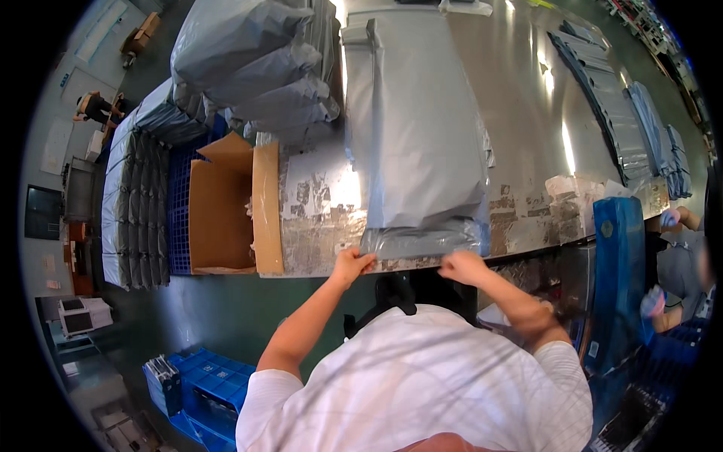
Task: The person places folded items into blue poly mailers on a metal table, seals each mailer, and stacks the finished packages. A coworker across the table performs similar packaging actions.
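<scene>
A long grey plastic bag [425, 135] lies on the metal table, its contents making a flat, boxy bulge. Its slack, wrinkled near end [422, 239] reaches the table's front edge. At that end's left corner my left hand [352, 266] is closed, thumb and fingers pinching the plastic. My right hand [465, 268] is curled closed by the right part of the same edge; its fingertips are turned away, so whatever they hold is hidden.
Filled grey bags [248, 60] are piled at the far left of the metal table [520, 113]. An open cardboard box [222, 207] stands left, beside stacked grey packs [135, 211]. Flat bags [595, 98] lie right. A blue-wrapped column [619, 279] and another person [681, 264] are at the right.
</scene>
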A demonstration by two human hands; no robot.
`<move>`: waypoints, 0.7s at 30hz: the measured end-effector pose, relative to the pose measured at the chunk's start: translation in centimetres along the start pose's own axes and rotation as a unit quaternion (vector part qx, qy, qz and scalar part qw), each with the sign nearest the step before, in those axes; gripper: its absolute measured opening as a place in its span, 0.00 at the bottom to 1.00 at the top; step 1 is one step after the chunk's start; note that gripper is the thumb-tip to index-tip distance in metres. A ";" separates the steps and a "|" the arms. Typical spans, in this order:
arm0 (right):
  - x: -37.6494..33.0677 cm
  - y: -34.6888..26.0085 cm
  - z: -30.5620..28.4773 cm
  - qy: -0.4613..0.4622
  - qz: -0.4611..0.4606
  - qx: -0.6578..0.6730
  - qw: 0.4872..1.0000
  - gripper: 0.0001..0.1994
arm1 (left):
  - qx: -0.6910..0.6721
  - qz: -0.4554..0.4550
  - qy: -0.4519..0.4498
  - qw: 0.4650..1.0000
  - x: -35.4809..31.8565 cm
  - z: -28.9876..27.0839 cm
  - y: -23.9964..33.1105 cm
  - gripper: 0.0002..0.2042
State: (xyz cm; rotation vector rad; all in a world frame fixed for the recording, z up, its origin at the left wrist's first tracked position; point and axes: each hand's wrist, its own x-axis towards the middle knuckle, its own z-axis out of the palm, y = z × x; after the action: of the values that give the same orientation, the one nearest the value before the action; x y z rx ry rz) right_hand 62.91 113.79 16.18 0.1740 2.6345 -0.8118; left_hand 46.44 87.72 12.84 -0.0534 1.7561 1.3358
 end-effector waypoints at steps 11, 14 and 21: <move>6.0 -7.7 4.2 0.251 0.026 0.659 0.709 0.04 | 0.045 0.027 -0.137 0.989 1.2 -2.5 -0.3 0.08; 2.4 -6.3 6.0 0.282 0.046 0.526 0.801 0.06 | 0.041 0.028 -0.147 0.988 1.9 -1.9 -0.7 0.08; 10.1 -10.2 6.5 0.271 0.052 0.474 0.836 0.08 | 0.185 0.118 -0.176 0.960 2.7 -1.4 0.5 0.09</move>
State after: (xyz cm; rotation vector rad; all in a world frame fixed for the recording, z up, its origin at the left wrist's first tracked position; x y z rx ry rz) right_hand 53.43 101.79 12.56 0.9054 2.3493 -2.2286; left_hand 43.72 88.07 11.39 0.5845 1.7076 1.0754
